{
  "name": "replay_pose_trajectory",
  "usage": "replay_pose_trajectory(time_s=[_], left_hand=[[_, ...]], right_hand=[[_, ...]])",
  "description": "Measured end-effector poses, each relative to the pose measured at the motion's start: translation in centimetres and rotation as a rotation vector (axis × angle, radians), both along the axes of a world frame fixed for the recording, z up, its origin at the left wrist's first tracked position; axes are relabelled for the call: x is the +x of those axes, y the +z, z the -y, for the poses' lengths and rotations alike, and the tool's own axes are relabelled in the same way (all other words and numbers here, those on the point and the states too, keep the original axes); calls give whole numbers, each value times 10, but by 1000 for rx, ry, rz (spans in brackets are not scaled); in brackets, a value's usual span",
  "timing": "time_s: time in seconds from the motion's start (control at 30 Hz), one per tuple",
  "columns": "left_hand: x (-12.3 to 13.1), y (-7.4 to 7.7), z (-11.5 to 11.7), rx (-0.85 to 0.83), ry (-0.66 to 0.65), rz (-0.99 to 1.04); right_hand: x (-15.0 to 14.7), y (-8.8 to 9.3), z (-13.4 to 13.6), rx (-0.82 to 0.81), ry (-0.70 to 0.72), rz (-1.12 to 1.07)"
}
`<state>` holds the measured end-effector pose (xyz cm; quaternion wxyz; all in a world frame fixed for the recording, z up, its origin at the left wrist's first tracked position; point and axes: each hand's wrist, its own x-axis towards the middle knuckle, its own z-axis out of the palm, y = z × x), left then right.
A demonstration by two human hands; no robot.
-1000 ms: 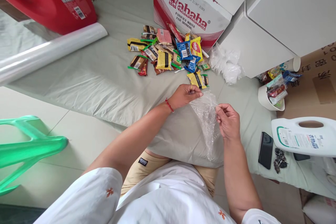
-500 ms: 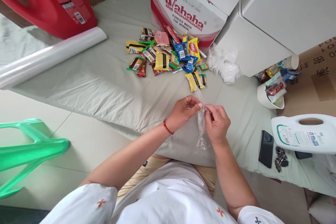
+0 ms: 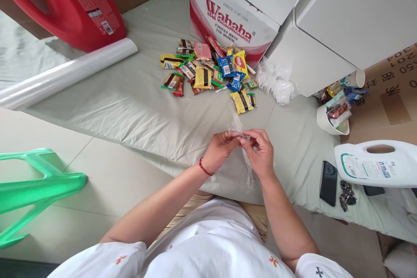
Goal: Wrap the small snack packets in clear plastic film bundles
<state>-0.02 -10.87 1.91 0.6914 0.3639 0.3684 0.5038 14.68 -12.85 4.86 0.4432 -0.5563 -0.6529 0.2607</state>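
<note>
Both hands meet over the pale green sheet (image 3: pixel 130 100). My left hand (image 3: pixel 220 150), with a red cord at the wrist, pinches the top of a small clear plastic bag (image 3: pixel 249 169). My right hand (image 3: pixel 260 154) pinches the same bag right beside it, fingertips touching. The bag hangs crumpled below the fingers. Beyond the hands lies a heap of wrapped snacks (image 3: pixel 208 71), with one yellow packet (image 3: pixel 243 100) nearest to me.
A Wahaha carton (image 3: pixel 234 17) and white boxes (image 3: pixel 325 30) stand behind the snacks, with loose clear bags (image 3: pixel 276 82). At right: a white bowl of snacks (image 3: pixel 334 115), white detergent jug (image 3: pixel 374 165), black phone (image 3: pixel 327 177), keys (image 3: pixel 345 193). Left: red jug (image 3: pixel 65 4), film roll (image 3: pixel 65 74), green stool (image 3: pixel 35 186).
The bag was spread open between my hands a second ago. My hands have come together and the bag is now bunched into a narrow strip between the fingertips.
</note>
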Motion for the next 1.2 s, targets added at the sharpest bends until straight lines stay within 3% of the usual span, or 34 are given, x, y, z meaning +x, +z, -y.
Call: replay_pose_trajectory(time_s=[0.27, 0.37, 0.47, 0.7, 0.87, 1.2], left_hand=[[-14, -5, 4, 6, 9, -54], [-17, -7, 6, 2, -7, -41], [-17, -9, 7, -5, -32, -29], [-21, -11, 8, -20, -17, -79], [-17, -8, 12, 59, -62, -98], [-18, -4, 13, 19, -67, -68]], right_hand=[[0, -9, -7, -211, -121, -287], [-1, -9, -7, -256, -54, -296], [-5, -10, -6, -269, 28, -272], [-1, -7, -8, -247, -111, -344], [-4, -7, -3, -213, 80, -231], [-5, -8, -1, -319, -28, -414]])
